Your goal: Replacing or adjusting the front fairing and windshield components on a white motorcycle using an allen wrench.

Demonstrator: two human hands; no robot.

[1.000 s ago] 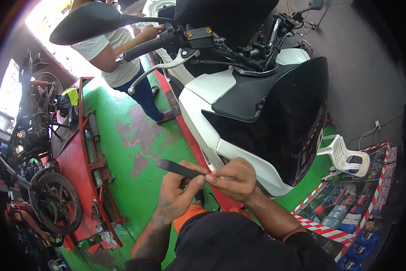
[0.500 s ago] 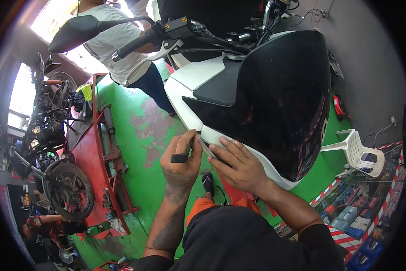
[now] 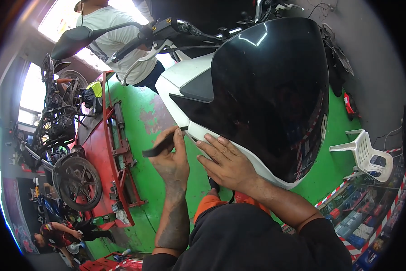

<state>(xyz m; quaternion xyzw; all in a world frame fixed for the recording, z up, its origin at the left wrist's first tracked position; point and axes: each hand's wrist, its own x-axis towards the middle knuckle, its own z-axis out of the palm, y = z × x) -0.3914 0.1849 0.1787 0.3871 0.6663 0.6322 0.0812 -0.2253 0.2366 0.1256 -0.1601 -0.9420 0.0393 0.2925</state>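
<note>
A white scooter (image 3: 190, 72) with a large glossy black front panel (image 3: 271, 90) fills the upper middle. My left hand (image 3: 169, 151) is closed on a flat black strip (image 3: 153, 152), whose far end touches a seam at the white fairing's left edge. My right hand (image 3: 223, 162) lies on the white lower trim beside that seam, fingers extended, holding nothing. A black mirror (image 3: 69, 44) and the handlebar with its brake lever stand above.
A person in a white top (image 3: 119, 58) stands behind the scooter. At left are a red lift (image 3: 101, 153) and a dismantled motorcycle (image 3: 63, 104), with another person (image 3: 58, 235) below. At right are a white plastic chair (image 3: 365, 158) and a glass display case (image 3: 361, 212).
Both hands have gone from meeting in front of me to the fairing's edge, the right one now laid on it. The view has shifted, with the black panel larger.
</note>
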